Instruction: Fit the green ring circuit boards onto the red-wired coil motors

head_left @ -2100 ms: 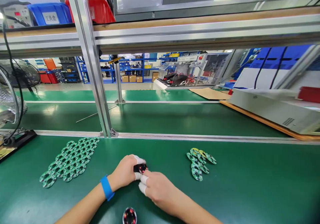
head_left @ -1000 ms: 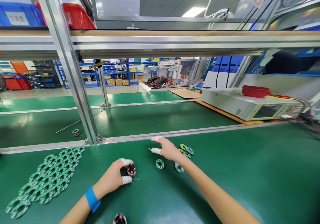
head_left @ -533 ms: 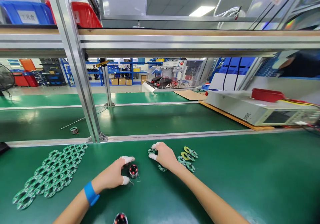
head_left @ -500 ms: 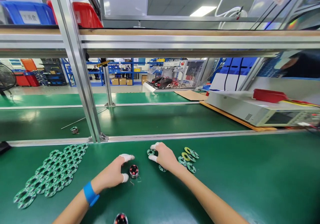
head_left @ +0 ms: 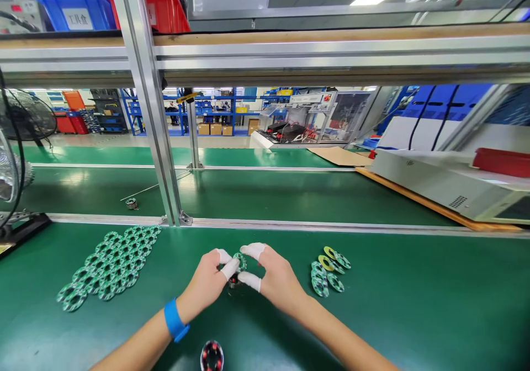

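Note:
Between my two hands is a small green ring-shaped circuit board (head_left: 240, 260). It is held tilted just above a dark wound motor stator (head_left: 234, 282), which the fingers partly cover. My left hand (head_left: 209, 276), with white finger cots and a blue wristband, pinches the ring's left side between thumb and forefinger. From the right, my right hand (head_left: 279, 274), also in white finger cots, has its thumb and forefinger at the ring's lower and upper edges. Another stator (head_left: 212, 355) with reddish inner parts sits at the near edge of view.
Many green rings (head_left: 111, 263) lie in overlapping rows at left. A smaller group of green and yellow rings (head_left: 327, 271) lies at right. Behind the green table (head_left: 393, 299) stand a metal post (head_left: 151, 111), a shelf beam (head_left: 314, 56) and a grey instrument (head_left: 439, 178).
My right hand has brought a ring leftward from the table to the stator. My left hand has closed in from beside the stator to the ring. The view has turned left.

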Tool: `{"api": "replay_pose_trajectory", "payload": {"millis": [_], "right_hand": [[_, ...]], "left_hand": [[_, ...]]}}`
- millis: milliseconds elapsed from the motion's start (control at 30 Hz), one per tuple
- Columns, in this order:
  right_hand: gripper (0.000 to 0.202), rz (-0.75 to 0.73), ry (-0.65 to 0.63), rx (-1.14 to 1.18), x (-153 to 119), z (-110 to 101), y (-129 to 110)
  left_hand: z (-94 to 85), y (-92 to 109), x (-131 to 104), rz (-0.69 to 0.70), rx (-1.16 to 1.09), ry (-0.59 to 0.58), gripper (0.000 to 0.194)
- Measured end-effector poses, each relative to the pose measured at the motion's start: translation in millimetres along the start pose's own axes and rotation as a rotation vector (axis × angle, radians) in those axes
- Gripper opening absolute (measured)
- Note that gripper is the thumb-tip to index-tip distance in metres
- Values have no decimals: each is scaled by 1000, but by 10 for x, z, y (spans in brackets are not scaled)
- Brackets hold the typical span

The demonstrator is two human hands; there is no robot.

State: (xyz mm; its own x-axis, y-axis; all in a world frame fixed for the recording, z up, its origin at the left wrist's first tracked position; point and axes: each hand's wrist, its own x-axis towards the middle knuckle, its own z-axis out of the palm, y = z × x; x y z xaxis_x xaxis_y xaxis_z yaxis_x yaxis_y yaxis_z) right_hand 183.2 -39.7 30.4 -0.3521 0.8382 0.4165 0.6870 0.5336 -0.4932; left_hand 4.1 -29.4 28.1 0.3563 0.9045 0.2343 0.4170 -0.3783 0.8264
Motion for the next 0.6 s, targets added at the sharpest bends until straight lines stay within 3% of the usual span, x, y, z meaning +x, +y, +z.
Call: {"api": "replay_pose_trajectory", "payload": {"millis": [133, 233, 333, 433, 600], "right_hand": [[33, -16, 18, -64, 4, -11, 1], [31, 58, 29, -79, 30, -24, 86], [28, 211, -1, -16, 66, -25, 215], [27, 297, -52, 120, 94, -6, 292], [23, 285, -186, 301, 100, 94, 218]], "left_hand": [[18, -5, -7, 6, -15, -8, 35], [26, -74, -14, 25, 108, 23, 22], [37, -181, -21, 12, 312, -45, 46], [64, -256, -29, 9, 443, -115, 44], [126, -304, -40, 33, 596, -87, 49]]}}
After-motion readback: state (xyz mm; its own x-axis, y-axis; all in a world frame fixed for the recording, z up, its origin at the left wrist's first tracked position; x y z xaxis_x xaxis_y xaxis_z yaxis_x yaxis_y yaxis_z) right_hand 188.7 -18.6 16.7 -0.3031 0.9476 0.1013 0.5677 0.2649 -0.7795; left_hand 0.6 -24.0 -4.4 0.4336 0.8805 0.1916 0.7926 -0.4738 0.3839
